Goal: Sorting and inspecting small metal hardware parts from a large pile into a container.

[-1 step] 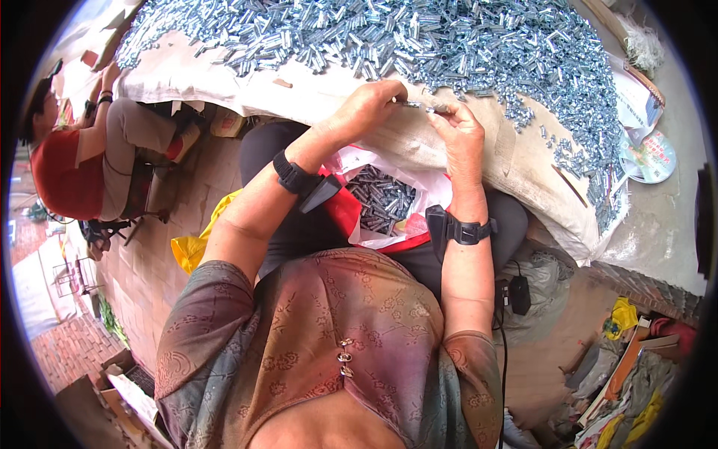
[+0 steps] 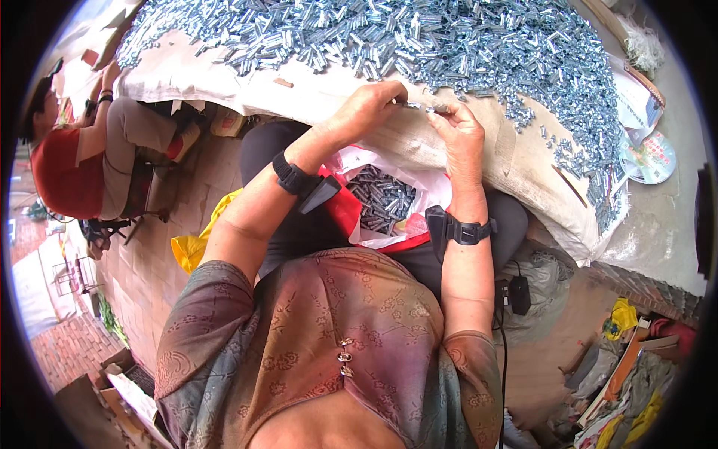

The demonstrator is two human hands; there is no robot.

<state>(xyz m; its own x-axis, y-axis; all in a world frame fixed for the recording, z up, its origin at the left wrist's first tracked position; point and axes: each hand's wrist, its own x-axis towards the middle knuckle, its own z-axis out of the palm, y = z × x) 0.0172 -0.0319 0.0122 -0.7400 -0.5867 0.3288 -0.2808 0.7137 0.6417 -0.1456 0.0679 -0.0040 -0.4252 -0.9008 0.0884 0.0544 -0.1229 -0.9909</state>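
Observation:
Close together at the near edge of the cloth-covered table, my two hands face each other. My left hand point(image 2: 368, 111) pinches a small silvery metal sleeve point(image 2: 410, 105) between thumb and fingers. Opposite it, my right hand point(image 2: 461, 136) is closed at the fingertips on a tiny metal piece point(image 2: 431, 110), its exact shape too small to tell. A narrow gap seems to separate the two pieces. Beyond my hands spreads a big heap of bluish metal sleeves point(image 2: 336, 37), with smaller metal bits point(image 2: 516, 108) at its right. On my lap a red-and-white plastic bag point(image 2: 430, 196) holds many metal pieces point(image 2: 380, 196).
At the left sits another person point(image 2: 67, 168) in a red top. A disc point(image 2: 649, 157) and papers point(image 2: 636, 101) lie at the table's right. Yellow plastic point(image 2: 191, 253) is by my left leg. A black cable point(image 2: 502, 359) hangs beside my right arm; piled scraps point(image 2: 621, 382) are lower right.

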